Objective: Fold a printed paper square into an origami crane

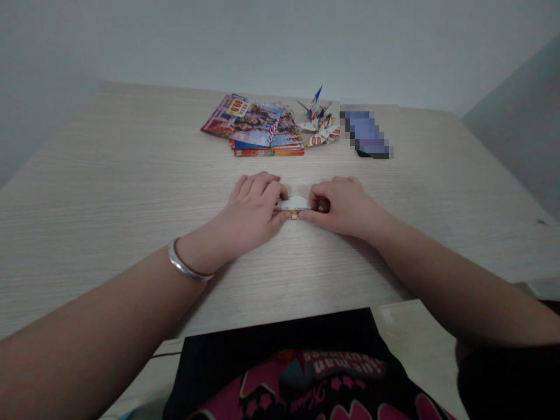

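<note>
A small piece of folded printed paper (294, 204), white with an orange and red strip along its near edge, lies on the table between my two hands. My left hand (256, 204) pinches its left end, thumb at the near edge and curled fingers on top. At the right end my right hand (339, 204) grips the paper the same way, its index finger bent and thumb pressed along the near edge. Both thumb tips come close together at the middle. The ends of the paper are hidden under my fingers.
Toward the back of the pale wood-grain table (109, 175) lies a pile of colourful printed leaflets (258, 122). Beside it sit several folded paper cranes (321, 125). Right of those is a phone (367, 133), blurred by pixel blocks. A wall (280, 46) rises behind the table.
</note>
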`<state>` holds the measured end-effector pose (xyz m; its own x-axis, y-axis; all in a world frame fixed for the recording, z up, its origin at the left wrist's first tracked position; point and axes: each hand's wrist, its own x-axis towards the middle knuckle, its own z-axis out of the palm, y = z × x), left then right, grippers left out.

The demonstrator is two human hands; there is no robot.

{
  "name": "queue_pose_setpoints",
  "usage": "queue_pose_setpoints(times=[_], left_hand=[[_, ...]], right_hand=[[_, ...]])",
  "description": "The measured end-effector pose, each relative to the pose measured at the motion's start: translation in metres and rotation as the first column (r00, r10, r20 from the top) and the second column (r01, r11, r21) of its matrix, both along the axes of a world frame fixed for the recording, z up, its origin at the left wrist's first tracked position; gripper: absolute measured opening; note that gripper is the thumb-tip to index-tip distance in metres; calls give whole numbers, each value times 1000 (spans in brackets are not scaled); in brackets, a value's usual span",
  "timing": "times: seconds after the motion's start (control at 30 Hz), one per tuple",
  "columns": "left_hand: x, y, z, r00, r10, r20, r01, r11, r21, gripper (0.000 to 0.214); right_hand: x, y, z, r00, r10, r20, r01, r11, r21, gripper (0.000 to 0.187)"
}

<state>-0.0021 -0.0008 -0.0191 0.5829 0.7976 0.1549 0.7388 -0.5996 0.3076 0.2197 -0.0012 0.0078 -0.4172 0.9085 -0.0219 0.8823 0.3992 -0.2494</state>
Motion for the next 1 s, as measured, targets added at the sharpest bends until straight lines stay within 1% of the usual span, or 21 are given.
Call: queue_pose_setpoints(times=[0.07,0.2,0.3,0.4,0.53,0.77,1.0], left_hand=[[1,0,1,1000,9,1,-9,1000,-8,35],[2,0,4,1000,15,-6,-15,1000,-25,36],[3,0,6,1000,18,-10,-19,999,-27,35],[4,0,7,1000,15,1,-15,1000,-19,34],[4,0,7,1000,15,22,-15,1000,-13,41],[8,0,12,998,57,17,-55,996,-75,33],[10,0,11,997,81,6,-81,995,-62,31]], right_hand=[[-5,-1,0,999,-47,21,46,998,37,41],[-9,0,0,995,-97,22,96,995,17,42],[-8,0,1,996,-84,28,83,996,28,41],[-8,0,2,998,-44,50,41,997,59,39],[-6,1,1,999,-5,47,2,998,59,37],[3,5,3,999,-50,-8,50,999,-18,30],[-1,3,3,997,-73,-16,73,997,1,33]])
